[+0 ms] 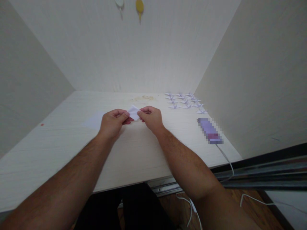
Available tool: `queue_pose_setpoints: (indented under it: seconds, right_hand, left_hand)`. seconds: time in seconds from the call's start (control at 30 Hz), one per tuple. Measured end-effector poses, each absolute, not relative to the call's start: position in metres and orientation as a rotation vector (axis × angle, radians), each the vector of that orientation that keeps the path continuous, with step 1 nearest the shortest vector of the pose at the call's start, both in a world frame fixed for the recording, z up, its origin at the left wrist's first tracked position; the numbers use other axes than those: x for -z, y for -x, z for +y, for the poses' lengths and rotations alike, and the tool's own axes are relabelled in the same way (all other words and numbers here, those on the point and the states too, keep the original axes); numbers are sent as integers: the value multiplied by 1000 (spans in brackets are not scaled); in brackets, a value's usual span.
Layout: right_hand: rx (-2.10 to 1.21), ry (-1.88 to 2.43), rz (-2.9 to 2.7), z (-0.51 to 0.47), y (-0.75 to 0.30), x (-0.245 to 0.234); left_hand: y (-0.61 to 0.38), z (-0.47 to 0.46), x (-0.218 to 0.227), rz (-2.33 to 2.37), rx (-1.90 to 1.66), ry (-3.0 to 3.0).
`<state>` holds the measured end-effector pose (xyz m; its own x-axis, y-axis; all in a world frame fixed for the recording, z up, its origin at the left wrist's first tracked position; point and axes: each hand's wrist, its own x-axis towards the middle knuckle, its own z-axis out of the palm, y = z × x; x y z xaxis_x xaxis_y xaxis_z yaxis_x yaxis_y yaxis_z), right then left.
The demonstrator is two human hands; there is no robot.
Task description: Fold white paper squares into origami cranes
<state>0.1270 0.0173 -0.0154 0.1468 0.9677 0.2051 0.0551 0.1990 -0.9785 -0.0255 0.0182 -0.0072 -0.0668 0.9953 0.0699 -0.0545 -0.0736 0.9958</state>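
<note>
A small folded piece of white paper [133,112] is held just above the middle of the pale wooden table [72,150]. My left hand [114,122] pinches its left edge with thumb and fingers closed. My right hand [150,117] pinches its right edge the same way. Both forearms reach in from the near edge. A flat pale paper sheet [94,120] lies on the table just left of my left hand.
Several small folded paper cranes [184,101] sit in rows at the far right of the table. A phone [210,130] lies near the right wall with a white cable [226,159] running off the table edge. Walls enclose the table on three sides.
</note>
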Motion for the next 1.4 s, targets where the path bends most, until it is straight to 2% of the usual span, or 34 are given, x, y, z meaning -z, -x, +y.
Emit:
queue_pose_setpoints:
  seconds: [1.4]
  right_hand:
    - [-873,1188,-1437,16,-128,21]
  left_hand:
    - [27,14,0,1225,-1230,-1382]
